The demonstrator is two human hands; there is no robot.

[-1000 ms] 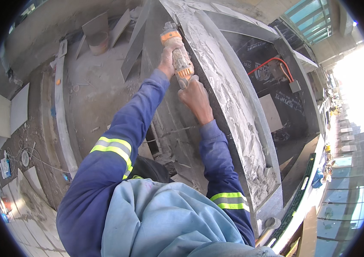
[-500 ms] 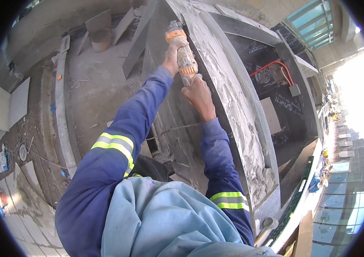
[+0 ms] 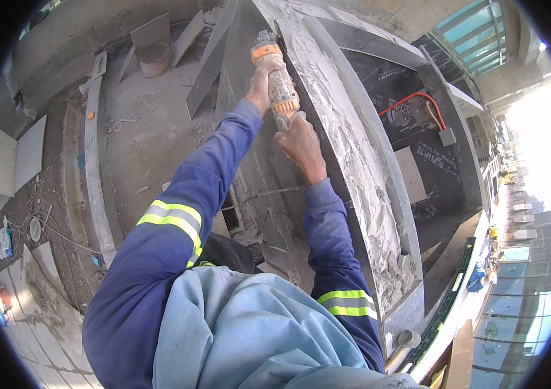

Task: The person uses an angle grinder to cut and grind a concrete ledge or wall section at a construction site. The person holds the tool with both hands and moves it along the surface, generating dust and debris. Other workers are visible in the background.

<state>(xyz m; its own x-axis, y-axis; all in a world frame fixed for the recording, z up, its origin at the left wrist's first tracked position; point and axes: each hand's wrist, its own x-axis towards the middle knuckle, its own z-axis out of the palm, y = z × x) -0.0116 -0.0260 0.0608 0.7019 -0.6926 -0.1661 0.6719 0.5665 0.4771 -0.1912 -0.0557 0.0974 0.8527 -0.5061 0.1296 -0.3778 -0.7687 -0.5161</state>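
Both my hands hold a dusty orange-and-grey angle grinder (image 3: 280, 81) at the upper middle. My left hand (image 3: 260, 85) is closed round its front body, near the orange head. Behind it, my right hand (image 3: 302, 146) is wrapped round the rear handle. The grinder's dark disc (image 3: 281, 35) stands on edge at the inner edge of a grey slab (image 3: 269, 175); whether it touches cannot be made out. Rough mortar (image 3: 347, 142) fills the long gap between this slab and a second grey slab strip (image 3: 395, 178) to the right.
A bucket (image 3: 154, 59) and leaning boards stand at the far left. A red hose (image 3: 423, 96) loops over black-covered panels at the right. Near my right elbow lie a mallet (image 3: 408, 338) and a long spirit level (image 3: 455, 298). Cable (image 3: 71, 243) trails over the left floor.
Almost nothing differs. The surroundings shift very slightly in the view, while both hands keep their hold on the angle grinder at the same spot.
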